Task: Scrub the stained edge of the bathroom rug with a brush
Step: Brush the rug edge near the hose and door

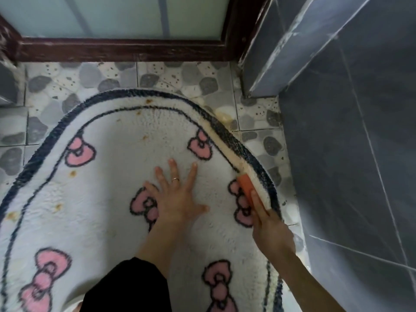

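A white oval bathroom rug (pixel 126 154) with a dark blue border and pink bows lies on the pebble-pattern floor. Its right edge (pixel 227 136) is yellow-brown with stain, and small brown spots dot the pile. My left hand (pixel 177 194) presses flat on the rug's middle with its fingers spread and a ring on one finger. My right hand (pixel 267 224) grips an orange brush (pixel 246 185) and holds it against the stained right edge, just inside the blue border. The hand and the rug's pile hide most of the brush.
A grey tiled wall (pixel 349 154) rises close to the rug's right side. A dark wooden door frame (pixel 121 49) with frosted glass runs across the back. Pebble-pattern floor tiles (pixel 67 84) show between the rug and the frame. My black sleeve (pixel 126 287) is at the bottom.
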Demonstrator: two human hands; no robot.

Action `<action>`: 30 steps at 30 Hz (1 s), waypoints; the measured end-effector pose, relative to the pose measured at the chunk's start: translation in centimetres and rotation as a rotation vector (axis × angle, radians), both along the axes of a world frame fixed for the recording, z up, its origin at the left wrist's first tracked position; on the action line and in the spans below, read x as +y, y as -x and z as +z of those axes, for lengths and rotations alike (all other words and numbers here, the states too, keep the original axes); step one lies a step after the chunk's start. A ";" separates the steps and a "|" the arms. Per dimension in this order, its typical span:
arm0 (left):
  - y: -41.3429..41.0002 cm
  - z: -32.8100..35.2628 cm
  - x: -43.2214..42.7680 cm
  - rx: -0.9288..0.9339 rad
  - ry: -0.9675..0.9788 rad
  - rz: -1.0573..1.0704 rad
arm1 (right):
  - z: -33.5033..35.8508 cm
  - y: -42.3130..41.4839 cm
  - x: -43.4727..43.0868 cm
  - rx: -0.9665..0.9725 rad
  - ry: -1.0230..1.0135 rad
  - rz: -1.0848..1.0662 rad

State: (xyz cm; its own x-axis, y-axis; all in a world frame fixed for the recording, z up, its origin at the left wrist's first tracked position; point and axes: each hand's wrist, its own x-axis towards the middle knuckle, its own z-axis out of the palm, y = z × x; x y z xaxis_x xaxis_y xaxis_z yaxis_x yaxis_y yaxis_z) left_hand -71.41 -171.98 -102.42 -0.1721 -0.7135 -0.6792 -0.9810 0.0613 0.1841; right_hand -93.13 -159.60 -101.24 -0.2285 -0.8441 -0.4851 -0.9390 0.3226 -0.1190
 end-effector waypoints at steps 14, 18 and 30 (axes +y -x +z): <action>-1.7 -1.5 0.2 0.066 -0.039 -0.071 | 0.9 0.1 0.2 -0.012 0.013 -0.134; -1.5 -1.3 -0.4 0.023 -0.113 -0.084 | -1.4 -1.6 -13.4 0.013 0.132 -0.038; -1.3 -1.0 -0.8 -0.004 -0.161 -0.090 | -0.7 -0.9 -9.6 0.023 0.065 -0.082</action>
